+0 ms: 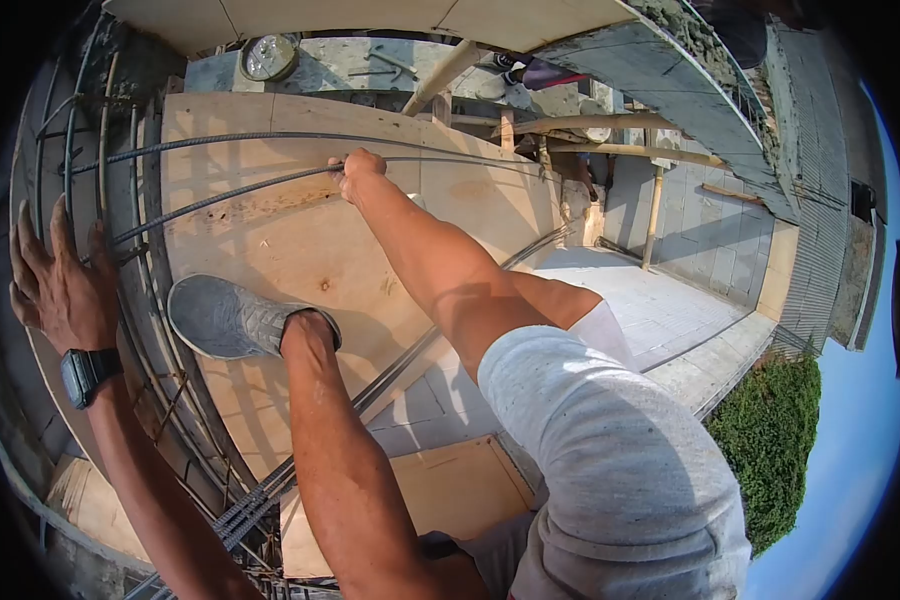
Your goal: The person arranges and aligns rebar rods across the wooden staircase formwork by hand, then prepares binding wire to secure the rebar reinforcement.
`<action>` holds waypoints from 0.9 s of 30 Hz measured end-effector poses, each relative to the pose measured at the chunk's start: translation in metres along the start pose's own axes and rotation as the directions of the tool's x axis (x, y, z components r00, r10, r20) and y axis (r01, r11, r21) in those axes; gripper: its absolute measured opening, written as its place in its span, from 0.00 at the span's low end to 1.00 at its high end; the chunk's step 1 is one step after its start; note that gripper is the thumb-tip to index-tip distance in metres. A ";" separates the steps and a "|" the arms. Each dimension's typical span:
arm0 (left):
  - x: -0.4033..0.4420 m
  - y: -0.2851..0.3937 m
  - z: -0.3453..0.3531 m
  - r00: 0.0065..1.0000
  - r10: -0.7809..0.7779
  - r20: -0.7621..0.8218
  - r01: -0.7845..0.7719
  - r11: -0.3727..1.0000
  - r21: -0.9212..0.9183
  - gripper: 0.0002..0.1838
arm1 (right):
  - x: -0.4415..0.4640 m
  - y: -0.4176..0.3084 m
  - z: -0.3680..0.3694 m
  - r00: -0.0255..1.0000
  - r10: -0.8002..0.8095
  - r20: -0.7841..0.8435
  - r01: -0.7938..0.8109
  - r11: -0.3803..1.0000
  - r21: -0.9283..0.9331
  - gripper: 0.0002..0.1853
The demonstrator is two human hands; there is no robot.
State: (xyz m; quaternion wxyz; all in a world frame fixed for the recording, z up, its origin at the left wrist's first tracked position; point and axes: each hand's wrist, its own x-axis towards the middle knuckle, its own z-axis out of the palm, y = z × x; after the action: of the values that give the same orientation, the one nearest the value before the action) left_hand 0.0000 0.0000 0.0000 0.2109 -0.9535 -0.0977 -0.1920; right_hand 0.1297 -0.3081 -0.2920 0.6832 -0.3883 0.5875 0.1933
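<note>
Rebar [270, 182] is clamped by the right fingers [349, 180], not yet released. Beside spread left fingers [62, 232], crossed bars [135, 170] are already set.

Long steel bars [270, 183], dull grey, their surface ribbed and rough, run over a plywood panel [370, 260]: pale wood, mostly smooth and matt, marked by darker stains and a rusty-brown knot or blemish. A shoe [225, 318] resting on the wood looks like grey fabric, matt and coated in dust. The wristwatch [88, 376] has a dark strap, apparently smooth plastic or rubber. A sleeve [610, 420] is soft light-grey cloth — wrinkled, finely flecked, without shine. Behind, wooden poles [656, 220] look bare and unpainted; a grey block wall [710, 235] appears matt and jointed. Farther off, roofing [818, 270] is ridged, weathered grey sheet — its exact material is unclear.
</note>
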 end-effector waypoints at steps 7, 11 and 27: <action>0.002 -0.009 0.001 0.989 -0.051 0.141 0.017 0.972 0.236 0.30 | -0.004 0.014 0.000 0.999 -0.029 0.038 0.029 0.999 -0.022 0.08; -0.001 -0.014 0.008 0.994 -0.018 0.109 0.000 0.987 0.164 0.31 | -0.005 0.005 0.002 0.998 -0.050 0.039 0.049 0.998 0.040 0.08; 0.004 0.005 -0.019 0.997 -0.011 0.082 0.028 0.977 -0.210 0.33 | 0.000 -0.041 0.012 0.989 -0.140 0.057 0.135 0.988 0.081 0.09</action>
State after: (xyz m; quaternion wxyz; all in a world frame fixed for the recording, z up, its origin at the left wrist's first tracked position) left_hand -0.0014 -0.0122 0.0158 0.1026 -0.9764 -0.0946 -0.1647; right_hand 0.1668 -0.3244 -0.2798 0.7274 -0.3950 0.5446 0.1351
